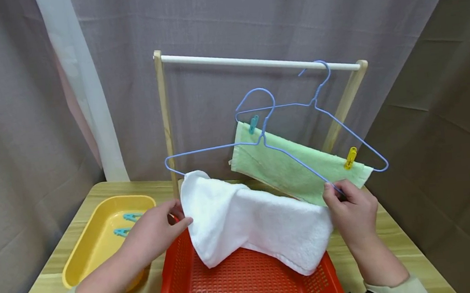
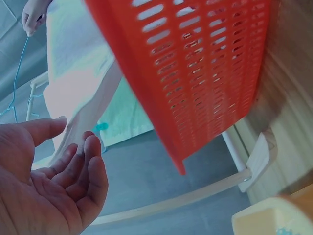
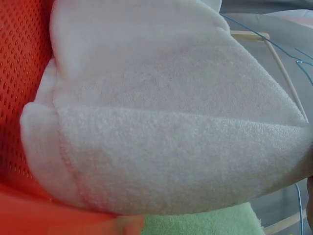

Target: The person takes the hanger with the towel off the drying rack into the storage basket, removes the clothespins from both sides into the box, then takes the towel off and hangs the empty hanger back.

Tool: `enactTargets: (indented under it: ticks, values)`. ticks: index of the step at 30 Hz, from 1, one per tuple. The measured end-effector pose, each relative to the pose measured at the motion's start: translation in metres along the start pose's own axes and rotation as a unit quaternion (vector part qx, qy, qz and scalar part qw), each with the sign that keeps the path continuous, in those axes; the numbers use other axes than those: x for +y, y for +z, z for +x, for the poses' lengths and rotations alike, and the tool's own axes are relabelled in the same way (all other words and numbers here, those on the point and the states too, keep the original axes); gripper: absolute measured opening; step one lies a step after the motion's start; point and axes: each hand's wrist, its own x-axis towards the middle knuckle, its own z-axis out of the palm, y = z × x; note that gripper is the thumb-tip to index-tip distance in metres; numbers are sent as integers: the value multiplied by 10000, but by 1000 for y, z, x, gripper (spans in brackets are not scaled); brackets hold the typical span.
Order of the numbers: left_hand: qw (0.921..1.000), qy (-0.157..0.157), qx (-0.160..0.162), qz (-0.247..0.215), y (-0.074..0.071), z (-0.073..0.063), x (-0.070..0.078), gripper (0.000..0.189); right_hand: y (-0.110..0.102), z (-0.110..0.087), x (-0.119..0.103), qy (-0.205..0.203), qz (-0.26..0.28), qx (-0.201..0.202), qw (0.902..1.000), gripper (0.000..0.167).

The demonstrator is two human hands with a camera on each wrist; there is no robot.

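Note:
A white towel hangs folded over the lower bar of a blue wire clothes hanger, above a red plastic basket. At the hanger's right end, my right hand pinches the wire beside the towel's corner. My left hand is at the towel's left edge, thumb tip close to the cloth. In the left wrist view its fingers are loosely bent and apart from the thumb, gripping nothing. The right wrist view is mostly filled by the towel, with that hand largely hidden.
Behind, a rack with a white rod carries another blue hanger. A green towel is clipped there by a teal clothespin and a yellow clothespin. A yellow tray with teal clothespins stands left.

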Motion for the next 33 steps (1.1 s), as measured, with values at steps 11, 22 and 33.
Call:
enactTargets:
  ticks: [11, 22, 33]
  values:
    - [9995, 34, 283, -158, -19, 10, 7, 32, -1, 1, -2, -112, 10, 30, 9999, 17]
    - [9988, 108, 438, -196, -30, 15, 14, 28, -1, 0, 0, -167, 40, 35, 9998, 17]
    - [9989, 98, 457, -74, -34, 17, 16, 25, -3, 0, -7, -28, 86, -118, 9999, 16]
